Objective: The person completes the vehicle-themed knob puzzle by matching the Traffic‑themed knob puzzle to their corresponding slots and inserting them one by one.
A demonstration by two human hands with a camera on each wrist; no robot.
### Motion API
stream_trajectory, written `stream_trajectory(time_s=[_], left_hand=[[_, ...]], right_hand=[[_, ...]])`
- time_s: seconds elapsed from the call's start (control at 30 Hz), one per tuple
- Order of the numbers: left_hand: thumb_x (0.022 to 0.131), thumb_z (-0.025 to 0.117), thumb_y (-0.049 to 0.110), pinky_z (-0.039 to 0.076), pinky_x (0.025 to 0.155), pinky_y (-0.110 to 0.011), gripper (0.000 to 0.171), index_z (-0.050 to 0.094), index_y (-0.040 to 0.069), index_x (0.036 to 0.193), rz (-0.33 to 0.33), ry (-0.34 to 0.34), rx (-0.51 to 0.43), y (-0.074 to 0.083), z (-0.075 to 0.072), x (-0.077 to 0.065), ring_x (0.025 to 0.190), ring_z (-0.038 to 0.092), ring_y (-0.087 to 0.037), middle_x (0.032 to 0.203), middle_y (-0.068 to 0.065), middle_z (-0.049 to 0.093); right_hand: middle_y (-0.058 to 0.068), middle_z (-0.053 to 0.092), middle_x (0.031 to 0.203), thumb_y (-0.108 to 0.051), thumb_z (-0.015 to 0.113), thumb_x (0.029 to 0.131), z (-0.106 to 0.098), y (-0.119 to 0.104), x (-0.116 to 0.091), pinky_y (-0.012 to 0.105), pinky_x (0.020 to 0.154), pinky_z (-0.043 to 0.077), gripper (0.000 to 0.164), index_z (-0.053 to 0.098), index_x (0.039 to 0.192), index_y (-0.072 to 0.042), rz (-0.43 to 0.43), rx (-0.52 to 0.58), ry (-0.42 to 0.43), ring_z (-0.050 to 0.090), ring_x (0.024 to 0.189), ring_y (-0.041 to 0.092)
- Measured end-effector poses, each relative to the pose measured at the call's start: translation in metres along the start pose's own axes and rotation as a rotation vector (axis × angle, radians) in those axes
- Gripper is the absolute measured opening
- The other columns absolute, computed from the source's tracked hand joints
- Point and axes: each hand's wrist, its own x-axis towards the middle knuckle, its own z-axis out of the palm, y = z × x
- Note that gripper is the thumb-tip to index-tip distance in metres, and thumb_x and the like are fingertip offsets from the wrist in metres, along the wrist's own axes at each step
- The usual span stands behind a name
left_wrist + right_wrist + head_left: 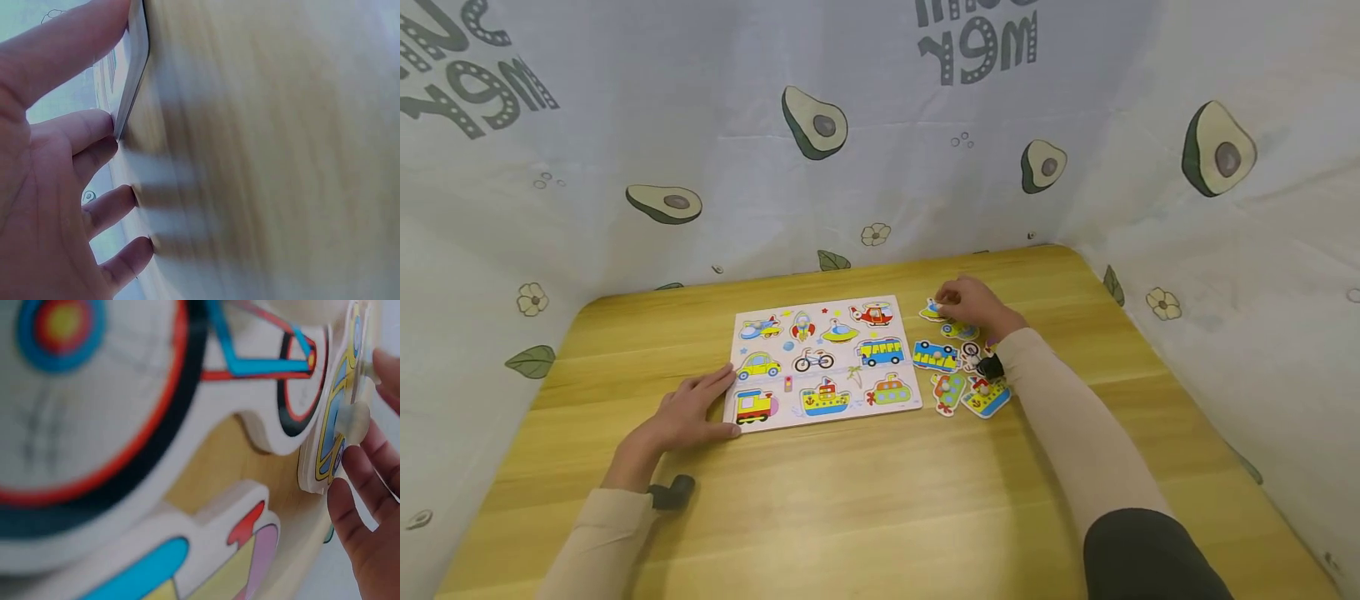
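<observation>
Head view: the left hand (688, 412) lies at eight to nine o'clock of the pale rectangular puzzle board (790, 386), fingers relaxed and spread, gripping nothing. Its fingertips and thumb touch the board's edge, probably to stop it sliding over the yellow wood-grain table (820, 517). The board serves as the container: its outlined places show vehicles, but whether each is filled or only printed is too small to tell. At two o'clock of the board, the right hand (977, 304) reaches a yellow saucer-shaped piece with a white edge (932, 311), fingers curled; I cannot tell whether they close on it. Loose at three o'clock lie the blue-and-yellow bus piece (934, 357), wheels towards twelve, the white-edged bicycle piece (970, 352) and the green-and-orange submarine piece (950, 393), seemingly gathered for easy reach.

Left wrist view: the thumb and nearest fingertips meet the board's edge; the other fingers stand apart beyond its corner, bracing rather than clasping.

Right wrist view: at three o'clock, fingertips lie beside the pale round knob (355, 424) of a yellow-and-blue piece (332, 428); such knobs presumably give fingers a hold on flat shapes.
</observation>
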Motion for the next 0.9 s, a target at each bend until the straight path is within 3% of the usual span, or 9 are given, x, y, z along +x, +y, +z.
stream_trajectory(time_s=[0.2, 0.33, 0.57, 0.9], left_hand=[[0.08, 0.076, 0.051, 0.027, 0.103, -0.071, 0.097, 0.033, 0.007, 0.155, -0.001, -0.005, 0.001, 0.0023, -0.0003, 0.0002, 0.138, 0.028, -0.052, 0.163, -0.017, 0.027], [0.08, 0.076, 0.05, 0.027, 0.103, -0.071, 0.097, 0.033, 0.007, 0.155, 0.001, 0.001, -0.005, 0.003, -0.0001, -0.0008, 0.138, 0.029, -0.052, 0.163, -0.017, 0.027], [0.079, 0.077, 0.051, 0.027, 0.104, -0.072, 0.097, 0.034, 0.007, 0.154, -0.009, -0.008, 0.0, 0.0028, -0.0001, -0.0012, 0.138, 0.029, -0.052, 0.163, -0.017, 0.027], [0.076, 0.08, 0.05, 0.032, 0.101, -0.073, 0.095, 0.04, 0.007, 0.151, 0.0, 0.02, 0.034, 0.0041, -0.0021, 0.0024, 0.134, 0.034, -0.052, 0.161, -0.017, 0.033]], right_hand=[[0.017, 0.057, 0.117, -0.017, 0.063, 0.097, 0.0009, 0.0029, -0.0023, 0.048, 0.095, 0.05, 0.031, 0.067, 0.126, -0.007, 0.014, 0.079, -0.013, 0.057, 0.111, 0.036], [0.017, 0.057, 0.115, -0.016, 0.063, 0.096, 0.0026, 0.0024, -0.0018, 0.046, 0.091, 0.05, 0.031, 0.069, 0.124, -0.006, -0.001, 0.079, -0.006, 0.057, 0.106, 0.035], [0.017, 0.056, 0.122, -0.017, 0.06, 0.098, 0.0069, 0.0014, -0.0013, 0.047, 0.097, 0.048, 0.03, 0.069, 0.124, -0.005, 0.053, 0.097, -0.003, 0.055, 0.11, 0.033], [0.014, 0.062, 0.13, -0.023, 0.058, 0.101, -0.002, -0.0062, 0.0011, 0.044, 0.096, 0.051, 0.031, 0.067, 0.128, -0.011, 0.069, 0.109, -0.016, 0.058, 0.113, 0.031]])
